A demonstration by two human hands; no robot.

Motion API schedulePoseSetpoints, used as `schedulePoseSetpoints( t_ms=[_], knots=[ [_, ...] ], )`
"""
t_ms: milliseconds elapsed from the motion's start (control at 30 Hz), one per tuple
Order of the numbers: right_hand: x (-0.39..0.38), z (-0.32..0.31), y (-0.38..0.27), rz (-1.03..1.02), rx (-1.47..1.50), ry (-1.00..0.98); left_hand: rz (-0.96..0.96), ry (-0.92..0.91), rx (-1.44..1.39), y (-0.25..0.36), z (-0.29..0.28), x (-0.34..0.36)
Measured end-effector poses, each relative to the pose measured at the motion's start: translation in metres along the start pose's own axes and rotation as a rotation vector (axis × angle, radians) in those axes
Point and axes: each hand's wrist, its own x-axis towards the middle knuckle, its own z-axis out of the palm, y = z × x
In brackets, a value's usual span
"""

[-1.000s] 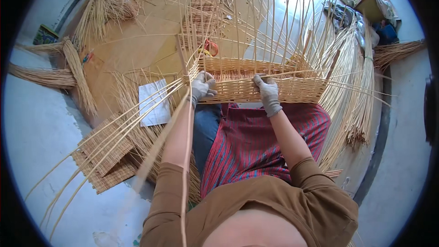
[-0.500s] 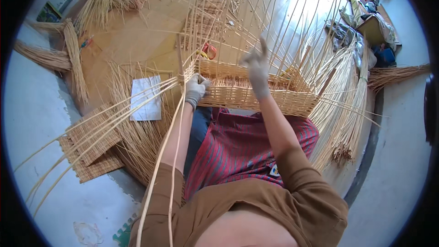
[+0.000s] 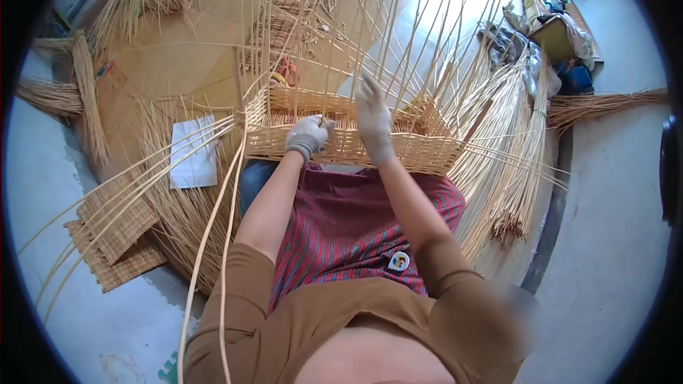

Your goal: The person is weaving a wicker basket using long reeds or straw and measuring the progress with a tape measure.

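Note:
A rectangular wicker basket [image 3: 416, 153] rests across my lap, its near wall facing me, with long upright rods [image 3: 388, 28] rising from its far side. My left hand [image 3: 309, 135], in a pale grey work glove, is closed over the near rim, left of the middle. Just to its right, my right hand [image 3: 373, 117], gloved the same way, is raised in front of the rim with its fingers stretched upward and nothing visible in it. Several long rods [image 3: 206, 231] run out from the basket's left corner, some past my left arm.
Bundled rods [image 3: 523, 178] lie at the right, and loose strands [image 3: 178, 220] at the left. A white paper sheet [image 3: 193, 153] and woven mats [image 3: 117, 231] lie left. An orange-handled tool [image 3: 287, 71] is beyond the basket. Cluttered items [image 3: 558, 35] stand far right.
My left hand has moved from the basket's left corner rightward along the near rim. My right hand has come lower, closer to the left one. The whole view has shifted slightly.

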Motion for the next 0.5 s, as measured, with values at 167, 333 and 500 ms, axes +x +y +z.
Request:
schedulePoseSetpoints(
  t_ms=[167, 333, 500],
  knots=[
    [0.045, -0.005, -0.005, 0.233, 0.454, -0.08, -0.033, 0.044, -0.084, -0.001, -0.01, -0.008],
    [-0.064, -0.061, 0.047, 0.453, 0.527, 0.127, 0.137, 0.193, -0.069, 0.002, -0.012, -0.003],
    [-0.064, -0.045, 0.022, 0.37, 0.523, 0.218, -0.034, 0.458, 0.148, 0.059, -0.006, -0.016]
  ],
)
